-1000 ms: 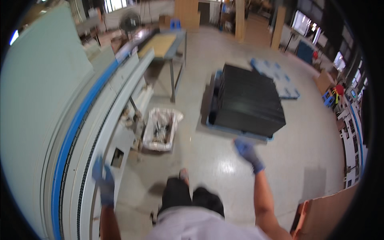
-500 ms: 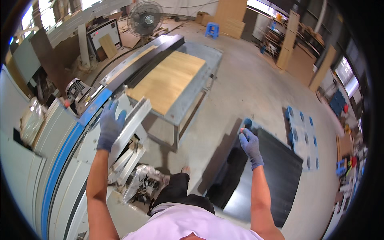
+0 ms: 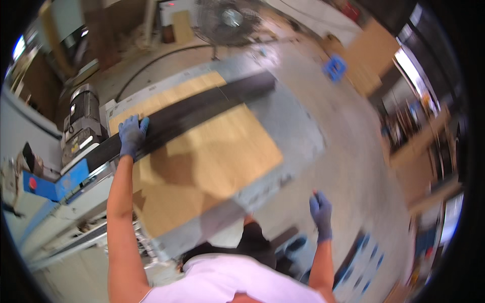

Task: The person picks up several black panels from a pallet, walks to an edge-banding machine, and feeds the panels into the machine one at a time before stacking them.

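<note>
Long dark strips (image 3: 209, 103) lie across the table, one beside the other. My left hand (image 3: 132, 135), in a blue-grey glove, is on their near-left end, its fingers bent over the far edge and its thumb apart. Under the strips is a light wood-grain board (image 3: 217, 161) on the grey table (image 3: 295, 118), with my shadow across it. Off the table's right side, my right hand (image 3: 321, 214), gloved too, hangs in the air with its fingers curled in. A small reddish spot shows at its fingertips; what it is cannot be made out.
A machine with a motor (image 3: 83, 118) and a blue panel with a red button (image 3: 40, 185) stands at the left. Behind the table are a large fan (image 3: 230, 20) and a dark hose (image 3: 151, 63). A blue stool (image 3: 335, 68) stands far right, a blue pallet (image 3: 361, 265) near right.
My view has swung left and nearer the table. My left hand has gone from above the machine's rail onto the dark strips. The right hand has left the area over the black panels.
</note>
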`<state>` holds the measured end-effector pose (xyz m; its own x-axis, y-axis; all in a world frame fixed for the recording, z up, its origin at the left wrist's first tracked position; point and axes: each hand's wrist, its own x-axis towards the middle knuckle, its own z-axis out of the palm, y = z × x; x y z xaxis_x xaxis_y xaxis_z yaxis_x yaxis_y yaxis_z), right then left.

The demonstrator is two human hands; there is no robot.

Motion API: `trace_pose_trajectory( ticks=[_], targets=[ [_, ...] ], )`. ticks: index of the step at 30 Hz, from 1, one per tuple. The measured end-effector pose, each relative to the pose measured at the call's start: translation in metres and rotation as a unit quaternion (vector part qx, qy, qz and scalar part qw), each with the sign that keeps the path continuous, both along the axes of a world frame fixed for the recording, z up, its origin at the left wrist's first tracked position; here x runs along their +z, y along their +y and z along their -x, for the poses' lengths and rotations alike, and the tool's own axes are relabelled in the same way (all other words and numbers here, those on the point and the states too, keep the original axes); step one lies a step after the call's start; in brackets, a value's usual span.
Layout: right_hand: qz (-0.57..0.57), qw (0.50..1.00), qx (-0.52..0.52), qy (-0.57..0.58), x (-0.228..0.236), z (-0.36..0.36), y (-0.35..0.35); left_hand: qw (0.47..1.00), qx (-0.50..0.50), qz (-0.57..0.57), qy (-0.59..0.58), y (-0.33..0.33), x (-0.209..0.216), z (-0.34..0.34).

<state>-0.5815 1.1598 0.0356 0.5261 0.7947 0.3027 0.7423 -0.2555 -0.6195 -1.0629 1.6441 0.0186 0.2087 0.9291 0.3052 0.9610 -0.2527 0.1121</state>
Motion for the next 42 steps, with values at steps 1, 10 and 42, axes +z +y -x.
trace_pose_trajectory(
  ticks=[1,10,42],
  targets=[
    [-0.037,0.999,0.016,-0.030,-0.021,-0.047,0.023,0.999,0.004,-0.044,0.018,0.009,0.001,-0.022],
    [-0.026,0.898,0.407,-0.162,0.053,-0.021,0.377,0.996,0.021,-0.078,-0.039,0.009,0.008,-0.179],
    [0.165,0.703,0.647,-0.243,0.038,-0.168,0.449,0.955,0.287,-0.069,-0.021,-0.067,0.011,-0.153]
  ],
)
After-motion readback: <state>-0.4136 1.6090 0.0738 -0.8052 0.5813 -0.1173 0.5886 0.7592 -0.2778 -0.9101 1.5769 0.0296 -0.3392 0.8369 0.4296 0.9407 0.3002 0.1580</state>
